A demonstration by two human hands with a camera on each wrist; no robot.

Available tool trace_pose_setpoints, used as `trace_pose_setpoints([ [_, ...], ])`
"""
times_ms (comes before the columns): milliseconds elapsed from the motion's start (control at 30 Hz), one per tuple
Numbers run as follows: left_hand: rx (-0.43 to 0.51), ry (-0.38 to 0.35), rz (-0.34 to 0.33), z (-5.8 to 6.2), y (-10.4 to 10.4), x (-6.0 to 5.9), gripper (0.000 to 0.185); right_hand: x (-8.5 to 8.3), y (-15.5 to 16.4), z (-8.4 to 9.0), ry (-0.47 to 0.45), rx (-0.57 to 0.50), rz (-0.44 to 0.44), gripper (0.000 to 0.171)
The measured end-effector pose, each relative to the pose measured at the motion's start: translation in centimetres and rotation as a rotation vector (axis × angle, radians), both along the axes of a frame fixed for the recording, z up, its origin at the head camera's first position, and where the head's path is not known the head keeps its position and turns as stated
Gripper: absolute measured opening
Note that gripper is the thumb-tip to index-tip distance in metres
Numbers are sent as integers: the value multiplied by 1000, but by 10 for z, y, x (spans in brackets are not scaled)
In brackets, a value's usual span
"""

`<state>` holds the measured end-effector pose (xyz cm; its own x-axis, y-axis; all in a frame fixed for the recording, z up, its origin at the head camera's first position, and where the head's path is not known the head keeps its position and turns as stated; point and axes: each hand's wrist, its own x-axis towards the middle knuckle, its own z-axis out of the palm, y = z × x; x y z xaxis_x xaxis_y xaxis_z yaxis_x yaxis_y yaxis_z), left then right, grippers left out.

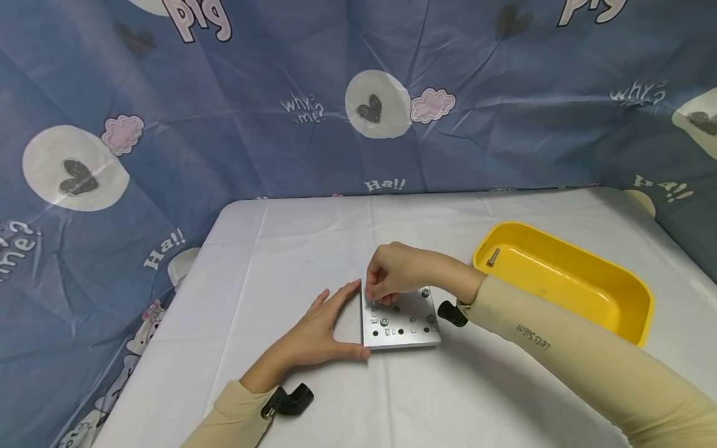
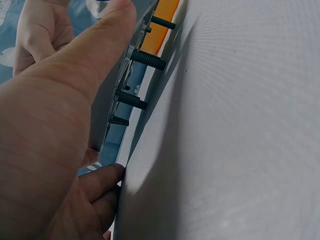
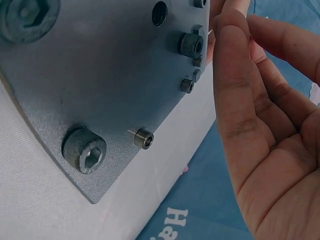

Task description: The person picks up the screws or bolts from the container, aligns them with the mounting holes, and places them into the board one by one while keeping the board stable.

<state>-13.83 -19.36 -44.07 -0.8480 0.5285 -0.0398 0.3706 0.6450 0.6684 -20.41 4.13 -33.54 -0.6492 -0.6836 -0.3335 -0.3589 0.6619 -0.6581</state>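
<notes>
A square grey metal plate (image 1: 411, 333) lies flat on the white table, with several socket-head screws (image 1: 384, 322) standing in its holes. My left hand (image 1: 316, 333) presses straight fingers and thumb against the plate's left edge. My right hand (image 1: 394, 274) reaches over the far left corner, fingertips bunched down on a small screw that is mostly hidden. In the right wrist view the plate (image 3: 110, 65) carries a big socket screw (image 3: 84, 149) and a small one (image 3: 143, 138), with the right hand (image 3: 260, 130) beside them. The left wrist view has the left hand (image 2: 50, 125) against the plate (image 2: 107, 100).
A yellow plastic tray (image 1: 644, 298) stands to the right of the plate, with one screw (image 1: 493, 256) lying in its far corner. A blue patterned cloth hangs behind and to the left of the table. The white table (image 1: 291, 249) ends near the left hand's sleeve.
</notes>
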Motion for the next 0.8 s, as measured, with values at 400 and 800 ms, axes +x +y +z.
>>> trace_pose_setpoints([
  [400, 4, -7, -9, 0, 0, -1, 126, 1, -2, 0, 13, 6, -4, 13],
  [800, -6, 1, -5, 0, 1, -3, 126, -1, 5, 1, 0, 21, -32, 13],
])
